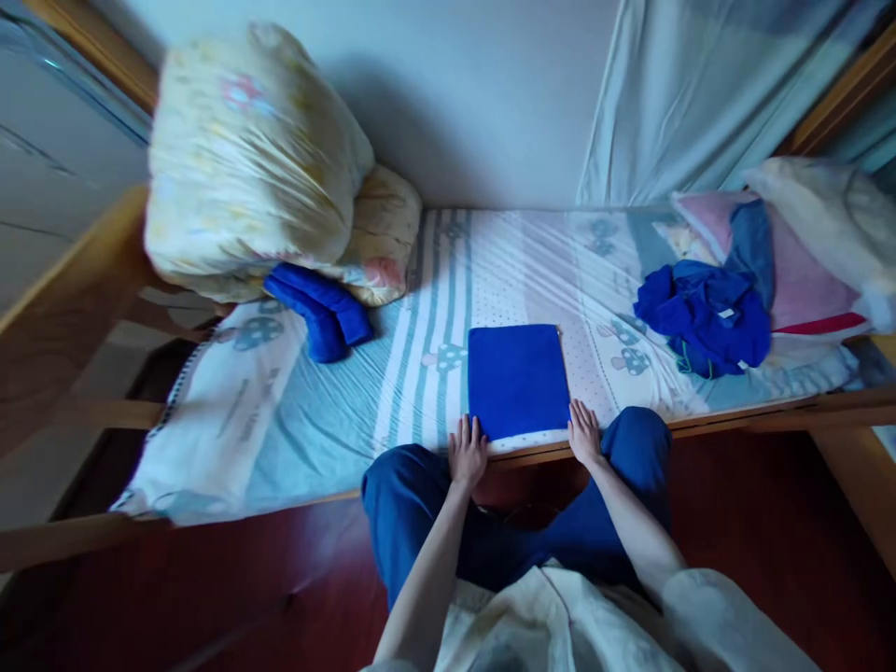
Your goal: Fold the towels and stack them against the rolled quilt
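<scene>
A flat blue square of cloth [519,381] lies on the bed's patterned sheet, close to the front edge. My left hand [468,452] rests at its near left corner, palm down with the fingers stretched out. At the near right corner, my right hand [584,432] lies with its fingers extended, their tips by the cloth's edge. Neither hand grips anything that I can see. Whether the square is one folded piece or several layers, I cannot tell.
Two blue rolled or padded pieces [326,313] lie left, before a bulky floral quilt [259,159]. Crumpled blue clothes [707,313] sit at the right by a pink pillow [816,266]. A wooden bed rail [77,271] rises at the left; a pale curtain [672,103] hangs behind.
</scene>
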`<state>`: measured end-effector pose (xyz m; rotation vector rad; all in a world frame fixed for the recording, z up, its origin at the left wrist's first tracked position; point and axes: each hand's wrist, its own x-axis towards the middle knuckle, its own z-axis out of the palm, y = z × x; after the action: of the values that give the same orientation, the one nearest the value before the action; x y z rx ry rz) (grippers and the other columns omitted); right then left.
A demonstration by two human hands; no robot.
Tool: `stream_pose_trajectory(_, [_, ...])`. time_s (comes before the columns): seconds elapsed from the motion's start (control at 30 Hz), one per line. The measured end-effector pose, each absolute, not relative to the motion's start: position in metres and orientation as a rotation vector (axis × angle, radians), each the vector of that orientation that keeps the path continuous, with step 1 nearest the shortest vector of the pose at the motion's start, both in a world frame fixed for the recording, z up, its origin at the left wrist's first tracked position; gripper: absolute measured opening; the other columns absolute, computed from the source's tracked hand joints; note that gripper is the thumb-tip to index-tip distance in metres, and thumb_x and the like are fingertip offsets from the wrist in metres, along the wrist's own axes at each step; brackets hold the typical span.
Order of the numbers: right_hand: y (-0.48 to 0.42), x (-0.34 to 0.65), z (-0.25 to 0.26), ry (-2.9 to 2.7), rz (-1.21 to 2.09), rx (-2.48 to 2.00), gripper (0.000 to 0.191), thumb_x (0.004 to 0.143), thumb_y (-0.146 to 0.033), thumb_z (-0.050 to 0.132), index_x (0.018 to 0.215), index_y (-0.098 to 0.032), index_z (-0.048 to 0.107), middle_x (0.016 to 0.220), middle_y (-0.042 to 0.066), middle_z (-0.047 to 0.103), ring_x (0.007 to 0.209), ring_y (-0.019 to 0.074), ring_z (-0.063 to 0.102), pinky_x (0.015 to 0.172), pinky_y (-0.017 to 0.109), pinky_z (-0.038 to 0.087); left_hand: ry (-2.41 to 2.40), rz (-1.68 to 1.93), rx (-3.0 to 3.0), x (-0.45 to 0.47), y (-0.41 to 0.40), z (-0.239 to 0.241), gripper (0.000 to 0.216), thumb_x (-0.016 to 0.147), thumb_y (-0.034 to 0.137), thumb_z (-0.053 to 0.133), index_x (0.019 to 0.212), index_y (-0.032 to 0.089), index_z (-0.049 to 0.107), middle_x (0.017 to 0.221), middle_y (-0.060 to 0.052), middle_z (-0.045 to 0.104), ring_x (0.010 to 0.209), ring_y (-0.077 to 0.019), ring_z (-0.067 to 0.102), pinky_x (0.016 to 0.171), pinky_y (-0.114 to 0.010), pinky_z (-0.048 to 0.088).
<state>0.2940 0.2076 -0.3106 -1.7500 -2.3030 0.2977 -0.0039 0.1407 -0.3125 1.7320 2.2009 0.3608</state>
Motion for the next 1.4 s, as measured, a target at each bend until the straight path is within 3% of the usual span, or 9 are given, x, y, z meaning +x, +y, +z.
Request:
stream_pose_trajectory(0.17, [0.191,0.307,-0.316,-2.069,0.385,-1.754,0.045,0.094,-0.015,0.042,0.13,-0.015,0.069,0.137,0.014,0.066,0.13,0.0269,0.058,0.111,0.044,0.045,2.245,0.416,1.527,-0.009,0.128,-0.308,0.055,0.09,0.013,0.043,0.142,0.01,0.056,0.15,-0.022,0.052,0.146,-0.0335,0.043,0.12,-0.053,0.035])
stream_pose_trajectory(0.33, [0.194,0.305,-0.313,-1.783,0.588,-1.748,0.033,0.087,-0.018,0.05,0.106,-0.014,0.076,0.107,0.016,0.075,0.099,0.0271,0.069,0.096,0.041,0.055,2.188,0.644,1.232,-0.015,0.132,-0.298,0.046,0.085,0.012,0.05,0.129,0.011,0.065,0.116,-0.017,0.074,0.113,-0.0282,0.069,0.104,-0.04,0.051])
stream_pose_trajectory(0.43, [0.196,0.302,-0.31,-1.659,0.763,-1.732,0.033,0.083,-0.021,0.054,0.109,-0.015,0.075,0.106,0.014,0.076,0.083,0.0233,0.07,0.087,0.039,0.059,2.136,0.73,1.068,-0.016,0.138,-0.292,0.042,0.084,0.014,0.055,0.124,0.012,0.067,0.108,-0.013,0.076,0.102,-0.0251,0.072,0.095,-0.033,0.054])
stream_pose_trajectory(0.67, [0.201,0.304,-0.303,-1.528,1.022,-1.68,0.035,0.078,-0.022,0.056,0.106,-0.021,0.077,0.106,0.007,0.078,0.083,0.0218,0.074,0.082,0.036,0.061,2.062,0.756,0.994,-0.02,0.141,-0.289,0.042,0.078,0.015,0.055,0.116,0.011,0.073,0.068,-0.003,0.072,0.072,-0.0224,0.071,0.069,-0.029,0.055])
stream_pose_trajectory(0.8, [0.203,0.305,-0.304,-1.5,1.147,-1.657,0.041,0.079,-0.022,0.053,0.113,-0.02,0.075,0.099,0.006,0.079,0.077,0.0199,0.074,0.076,0.033,0.062,2.003,0.804,0.992,-0.021,0.145,-0.291,0.044,0.075,0.012,0.052,0.114,0.012,0.074,0.084,-0.005,0.077,0.085,-0.0222,0.073,0.077,-0.029,0.057])
stream_pose_trajectory(0.93, [0.207,0.306,-0.304,-1.52,1.182,-1.685,0.038,0.075,-0.017,0.056,0.107,-0.02,0.077,0.107,0.006,0.079,0.087,0.0202,0.075,0.085,0.034,0.061,1.981,0.842,0.98,-0.021,0.15,-0.292,0.041,0.072,0.008,0.054,0.106,0.014,0.075,0.106,-0.01,0.078,0.107,-0.024,0.072,0.092,-0.031,0.056])
stream_pose_trajectory(1.23, [0.209,0.314,-0.296,-1.474,1.135,-1.846,0.028,0.071,-0.014,0.06,0.09,-0.02,0.08,0.098,0.007,0.081,0.096,0.0248,0.077,0.089,0.035,0.061,2.083,0.818,0.921,-0.024,0.151,-0.29,0.022,0.072,0.007,0.061,0.089,0.014,0.074,0.092,-0.012,0.079,0.096,-0.0266,0.075,0.089,-0.035,0.058])
stream_pose_trajectory(1.4, [0.203,0.319,-0.294,-1.461,1.158,-1.919,0.016,0.061,-0.011,0.07,0.071,-0.02,0.078,0.074,0.004,0.079,0.081,0.0254,0.078,0.079,0.033,0.062,2.154,0.773,0.956,-0.022,0.137,-0.287,0.026,0.063,0.001,0.06,0.082,0.014,0.073,0.085,-0.01,0.078,0.091,-0.0272,0.075,0.088,-0.033,0.057])
